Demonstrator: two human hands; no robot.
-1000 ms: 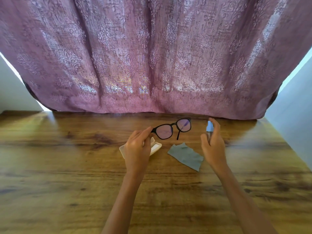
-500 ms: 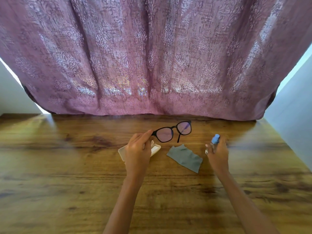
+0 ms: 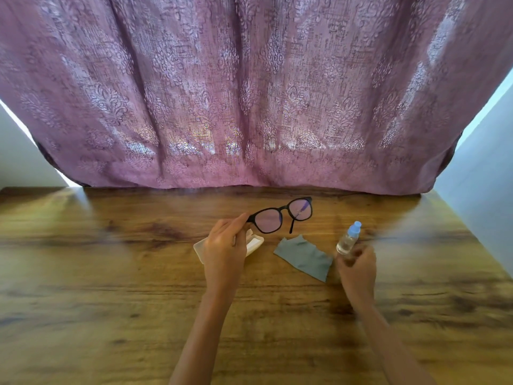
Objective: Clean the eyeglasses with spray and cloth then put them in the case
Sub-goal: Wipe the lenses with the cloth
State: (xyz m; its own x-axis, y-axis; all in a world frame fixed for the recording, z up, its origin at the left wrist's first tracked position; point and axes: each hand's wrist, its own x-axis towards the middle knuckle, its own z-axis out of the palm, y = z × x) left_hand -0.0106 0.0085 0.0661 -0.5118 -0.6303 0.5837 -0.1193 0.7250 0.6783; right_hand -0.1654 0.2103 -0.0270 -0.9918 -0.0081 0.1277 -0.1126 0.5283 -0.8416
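A wooden table fills the lower half of the view, and a pink patterned curtain hangs behind its far edge.

Left of centre a white case lies on the table, largely hidden by the left hand, which is raised over it. Only the case's 2 ends show on either side of the hand, so whether it is open cannot be told.

The left hand pinches the glasses between thumb and forefinger at the left end of the frame, with the other fingers curled beneath. The black-framed glasses are held off the table, just past the case, slanting up to the right with their 2 lenses facing the camera. 1 temple hangs down below the right lens.

Right of the case, a grey cloth lies crumpled flat on the wood, touching neither hand.

Just beside the cloth's right edge is the bottle, clear with a blue cap, its top leaning up and to the right. The right hand is at its base, fingers curled and overlapping the bottom of the bottle. The hand is blurred, so I cannot tell whether the fingers actually clasp the bottle or only touch it, nor whether the bottle stands on the table.
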